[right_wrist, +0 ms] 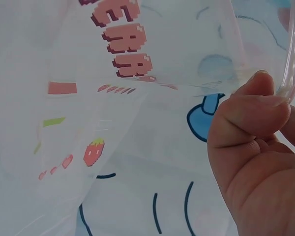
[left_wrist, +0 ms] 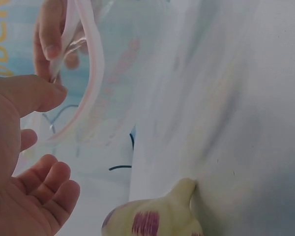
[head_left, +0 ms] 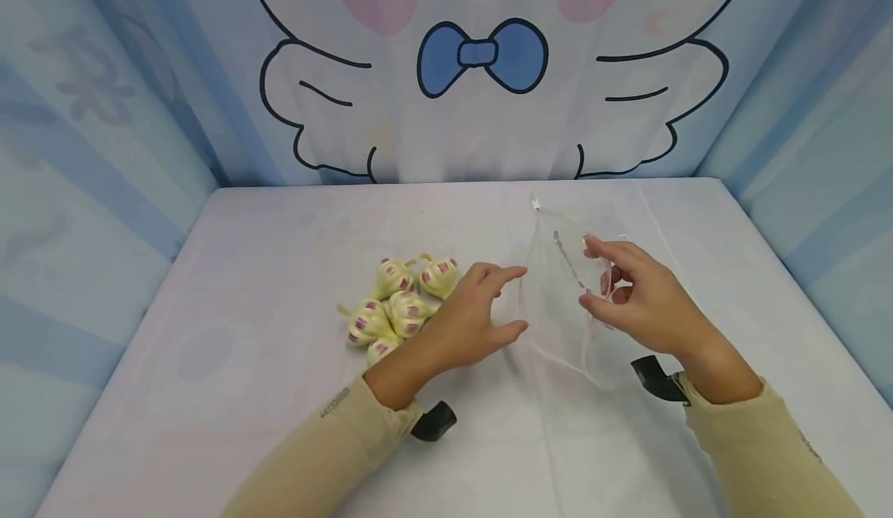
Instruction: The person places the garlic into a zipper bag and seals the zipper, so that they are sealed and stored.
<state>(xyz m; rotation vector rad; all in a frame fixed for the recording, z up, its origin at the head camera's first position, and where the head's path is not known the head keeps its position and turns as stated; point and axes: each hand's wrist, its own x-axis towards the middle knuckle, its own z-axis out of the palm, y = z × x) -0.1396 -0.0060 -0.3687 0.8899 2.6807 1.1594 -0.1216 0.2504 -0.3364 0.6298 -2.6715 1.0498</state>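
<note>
A clear plastic zip bag (head_left: 558, 324) with a pink-edged mouth hangs upright between the hands. In the right wrist view the bag (right_wrist: 78, 128) shows pink block letters and a strawberry print. My right hand (head_left: 645, 297) grips the bag's rim on the right, fingers curled at it. On the other side, my left hand (head_left: 470, 320) holds its thumb and index finger spread apart beside the bag's left edge, with nothing pinched between them. Several garlic bulbs (head_left: 367, 322), pale with purple streaks, lie left of the left hand, partly hidden by it. One garlic bulb (left_wrist: 152, 219) appears below that hand in the left wrist view.
A white cloth covers the table (head_left: 230, 270). Behind it hangs a curtain (head_left: 481, 130) with a cartoon figure and blue bow. Blue-and-white curtains (head_left: 91, 192) enclose both sides. A white zip slider (head_left: 535, 202) sits at the bag's upper corner.
</note>
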